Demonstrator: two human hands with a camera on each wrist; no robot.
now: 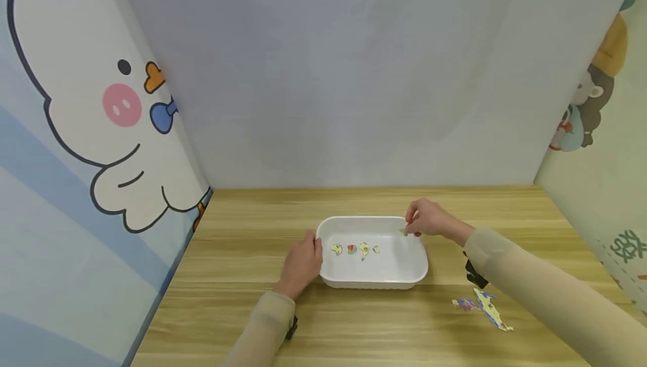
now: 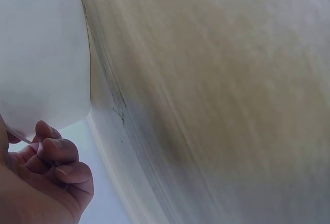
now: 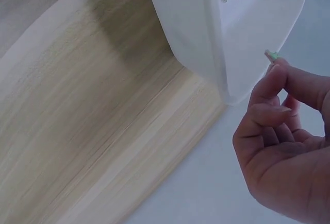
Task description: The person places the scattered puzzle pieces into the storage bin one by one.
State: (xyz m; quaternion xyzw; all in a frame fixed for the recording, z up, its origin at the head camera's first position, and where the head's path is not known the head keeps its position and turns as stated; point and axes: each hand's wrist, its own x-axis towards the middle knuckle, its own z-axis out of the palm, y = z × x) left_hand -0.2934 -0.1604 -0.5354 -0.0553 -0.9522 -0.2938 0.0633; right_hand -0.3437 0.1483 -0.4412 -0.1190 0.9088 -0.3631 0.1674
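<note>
A white rectangular dish [image 1: 371, 285] with rounded corners stands on the wooden table. My left hand [image 1: 302, 263] grips its left rim, and in the left wrist view the fingers [image 2: 64, 152] curl at that edge. Over the dish's back right corner, my right hand [image 1: 427, 220] pinches a small greenish flat piece [image 3: 271, 56] between thumb and forefinger. Inside the dish several small cut-out pieces form a row: a yellowish one [image 1: 336, 249], a red and green one [image 1: 352, 249], a taller yellowish one [image 1: 364, 250] and a tiny pale one [image 1: 376, 249].
Near my right forearm a long yellow and blue cut-out piece [image 1: 491, 309] and a purple-red piece [image 1: 466, 304] lie on the table [image 1: 242, 226]. A plain grey backdrop [image 1: 323, 75] rises behind it, with cartoon-printed panels [image 1: 65, 75] at both sides.
</note>
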